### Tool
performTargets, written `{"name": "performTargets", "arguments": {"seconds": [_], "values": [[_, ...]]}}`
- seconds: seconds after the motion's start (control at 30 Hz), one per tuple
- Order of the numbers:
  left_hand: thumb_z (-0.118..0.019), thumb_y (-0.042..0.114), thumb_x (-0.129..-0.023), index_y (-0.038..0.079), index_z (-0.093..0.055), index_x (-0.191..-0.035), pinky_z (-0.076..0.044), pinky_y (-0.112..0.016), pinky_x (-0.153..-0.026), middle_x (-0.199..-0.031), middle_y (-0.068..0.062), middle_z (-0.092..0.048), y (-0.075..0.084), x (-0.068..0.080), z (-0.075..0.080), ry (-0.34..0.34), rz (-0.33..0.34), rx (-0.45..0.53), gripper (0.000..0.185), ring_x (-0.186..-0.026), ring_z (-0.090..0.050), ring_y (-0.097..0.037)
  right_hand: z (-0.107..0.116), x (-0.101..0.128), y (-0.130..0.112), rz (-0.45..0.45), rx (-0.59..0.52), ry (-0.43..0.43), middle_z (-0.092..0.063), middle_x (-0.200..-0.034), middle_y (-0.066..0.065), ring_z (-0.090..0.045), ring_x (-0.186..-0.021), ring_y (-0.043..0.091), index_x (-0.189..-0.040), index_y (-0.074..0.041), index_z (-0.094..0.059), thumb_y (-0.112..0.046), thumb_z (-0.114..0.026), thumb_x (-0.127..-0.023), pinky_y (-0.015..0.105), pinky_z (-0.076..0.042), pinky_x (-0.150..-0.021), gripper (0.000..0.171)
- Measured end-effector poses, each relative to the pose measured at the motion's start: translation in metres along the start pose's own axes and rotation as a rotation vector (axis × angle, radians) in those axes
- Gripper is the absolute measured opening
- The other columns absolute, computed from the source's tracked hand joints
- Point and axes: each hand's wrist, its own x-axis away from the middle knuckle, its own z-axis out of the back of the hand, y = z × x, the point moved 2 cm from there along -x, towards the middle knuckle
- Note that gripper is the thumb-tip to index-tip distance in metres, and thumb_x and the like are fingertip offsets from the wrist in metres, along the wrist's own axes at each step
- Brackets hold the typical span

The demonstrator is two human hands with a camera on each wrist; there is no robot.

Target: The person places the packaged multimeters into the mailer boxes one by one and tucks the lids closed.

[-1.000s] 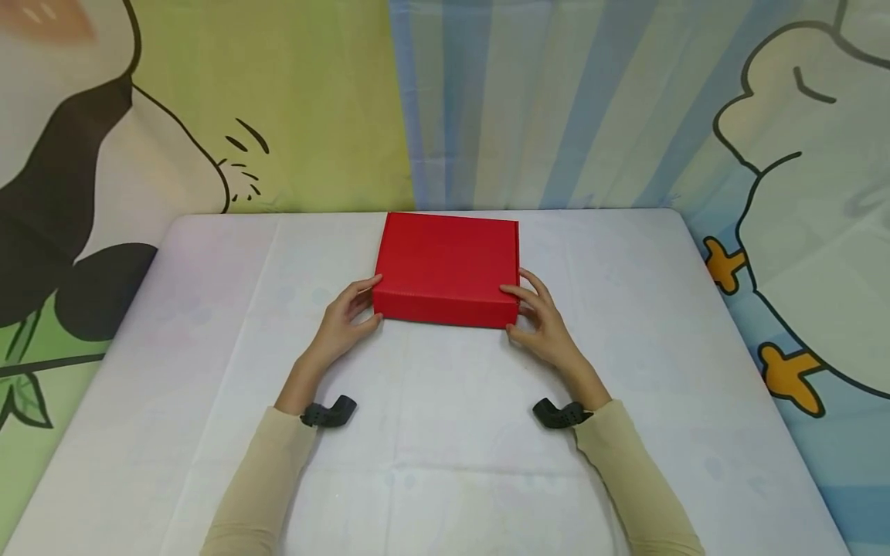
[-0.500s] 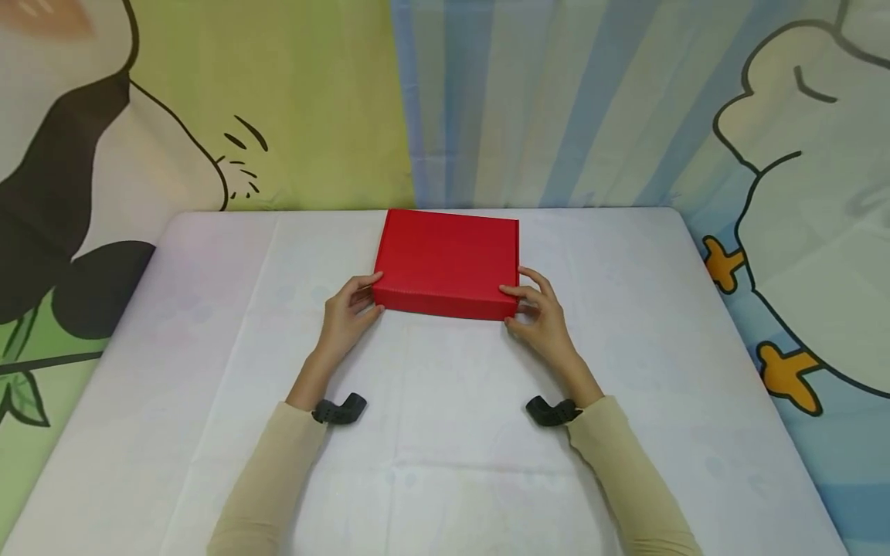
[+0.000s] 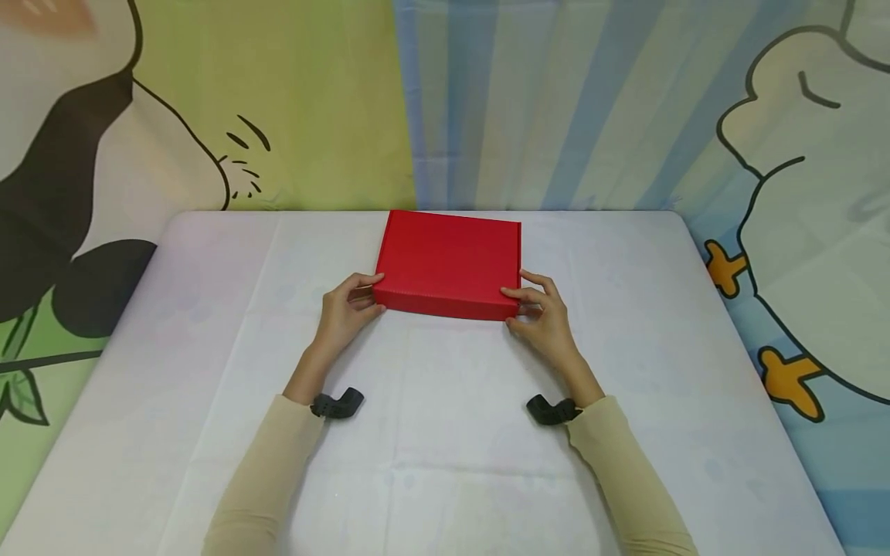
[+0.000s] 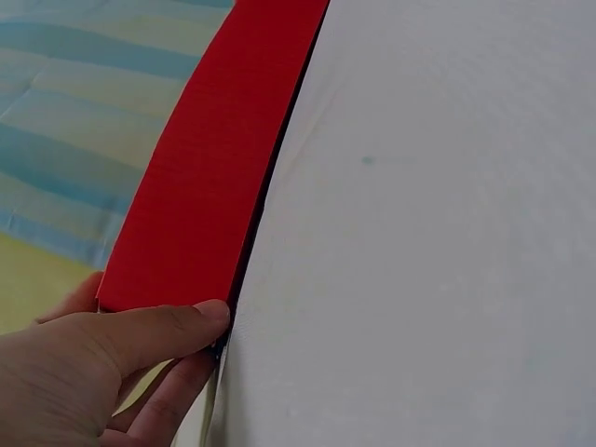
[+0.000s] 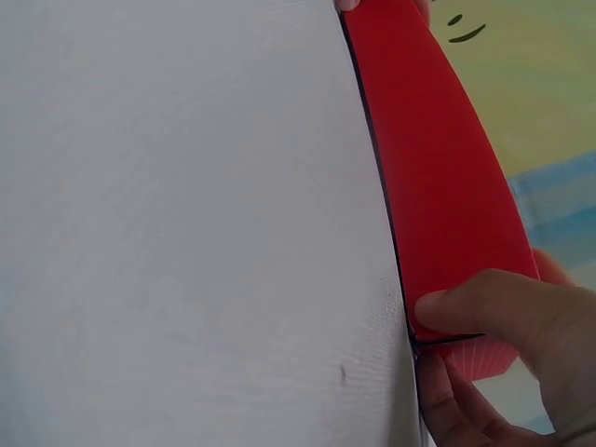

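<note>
A flat red box (image 3: pixel 448 262), lid down, lies near the far edge of the white-covered table. My left hand (image 3: pixel 341 313) grips its near left corner, thumb on the front face and a finger at the top edge. At the near right corner, my right hand (image 3: pixel 545 316) holds the box the same way. The left wrist view shows the thumb (image 4: pixel 191 321) against the long red front face (image 4: pixel 205 168), with other fingers curled at the end. In the right wrist view, the thumb (image 5: pixel 456 307) presses the front face and fingers sit beneath the corner.
White cloth (image 3: pixel 445 432) with fold creases covers the table. A printed curtain (image 3: pixel 542 100) with cartoon figures hangs behind and along both sides. Black wrist devices (image 3: pixel 338 403) sit on both wrists, below beige sleeves (image 3: pixel 267 479).
The near edge of the box has shifted slightly away from me, and its front face looks narrower. Both hands kept their hold, and the left forearm moved slightly to the right.
</note>
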Motion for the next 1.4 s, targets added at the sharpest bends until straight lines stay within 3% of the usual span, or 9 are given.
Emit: {"name": "performTargets", "arguments": {"seconds": [0.2,0.3,0.43,0.63,0.9,1.1,1.23,1.3,1.4], "values": [[-0.071,-0.021,-0.074,-0.010,-0.059,-0.122,-0.053,-0.051,-0.085,-0.123,-0.031,-0.059,0.021,0.001,-0.003,-0.016,-0.014,0.027,0.050,-0.107,-0.061,-0.048,0.002,-0.002,-0.005,0.007,0.056,0.052,-0.048,-0.138,0.016,-0.066,-0.093,0.032,-0.110,0.002,-0.072,0.019,-0.074,-0.070,0.043,-0.058,-0.079,0.043],[-0.071,-0.019,-0.076,-0.009,-0.058,-0.124,-0.052,-0.047,-0.087,-0.125,-0.029,-0.059,0.025,0.003,-0.004,-0.026,0.006,0.034,0.051,-0.109,-0.060,-0.047,0.001,0.000,-0.005,0.000,0.048,0.073,-0.049,-0.139,0.015,-0.065,-0.096,0.032,-0.111,0.002,-0.072,0.019,-0.073,-0.070,0.037,-0.058,-0.079,0.044],[-0.070,-0.017,-0.078,-0.007,-0.056,-0.127,-0.052,-0.043,-0.088,-0.129,-0.029,-0.057,0.020,0.006,-0.003,-0.050,0.009,0.051,0.052,-0.112,-0.058,-0.047,-0.001,0.009,0.002,-0.015,-0.032,0.092,-0.048,-0.142,0.014,-0.062,-0.103,0.024,-0.113,0.003,-0.070,0.020,-0.071,-0.074,0.032,-0.057,-0.082,0.042],[-0.068,-0.018,-0.079,-0.009,-0.055,-0.130,-0.049,-0.043,-0.093,-0.133,-0.029,-0.053,0.012,0.006,0.002,-0.080,0.027,0.128,0.053,-0.117,-0.055,-0.047,-0.002,0.015,-0.006,0.031,-0.116,0.085,-0.044,-0.145,0.021,-0.059,-0.101,0.005,-0.114,0.009,-0.067,0.022,-0.068,-0.076,0.046,-0.057,-0.080,0.041],[-0.067,-0.017,-0.081,-0.008,-0.053,-0.133,-0.048,-0.039,-0.096,-0.137,-0.027,-0.051,-0.009,-0.002,-0.004,-0.092,0.032,0.197,0.054,-0.121,-0.052,-0.045,0.004,0.016,-0.021,0.055,-0.121,0.071,-0.042,-0.144,0.029,-0.058,-0.101,0.002,-0.114,0.015,-0.064,0.022,-0.067,-0.076,0.046,-0.057,-0.079,0.039],[-0.069,0.000,-0.088,0.006,-0.053,-0.137,-0.050,-0.022,-0.094,-0.138,-0.016,-0.049,-0.018,-0.004,-0.010,-0.087,0.096,0.133,0.052,-0.122,-0.054,-0.033,0.004,0.015,-0.018,0.078,-0.109,0.025,-0.039,-0.145,0.029,-0.061,-0.099,0.023,-0.117,0.012,-0.063,0.020,-0.067,-0.079,0.055,-0.054,-0.080,0.040],[-0.071,0.016,-0.090,0.014,-0.050,-0.140,-0.046,-0.036,-0.102,-0.142,-0.013,-0.042,-0.008,-0.003,-0.015,-0.098,0.167,0.046,0.055,-0.127,-0.048,-0.030,0.006,0.011,-0.006,0.026,-0.036,-0.031,-0.037,-0.151,0.018,-0.051,-0.118,0.033,-0.122,0.004,-0.065,0.006,-0.071,-0.084,0.058,-0.049,-0.090,0.039],[-0.073,0.023,-0.088,0.015,-0.047,-0.143,-0.042,-0.046,-0.106,-0.147,-0.012,-0.036,-0.001,-0.004,-0.016,-0.105,0.176,-0.029,0.061,-0.133,-0.040,-0.029,0.006,0.008,-0.001,-0.015,0.012,-0.066,-0.032,-0.155,0.010,-0.037,-0.134,0.031,-0.125,-0.004,-0.066,-0.006,-0.074,-0.086,0.060,-0.041,-0.100,0.040],[-0.072,0.034,-0.086,0.017,-0.037,-0.148,-0.023,-0.058,-0.114,-0.154,-0.010,-0.026,0.012,-0.006,-0.019,-0.111,0.149,-0.144,0.074,-0.144,-0.022,-0.029,0.006,0.005,-0.001,-0.001,0.107,-0.089,-0.026,-0.159,0.004,-0.013,-0.146,0.030,-0.128,-0.013,-0.066,-0.029,-0.065,-0.094,0.066,-0.025,-0.108,0.037]]}}
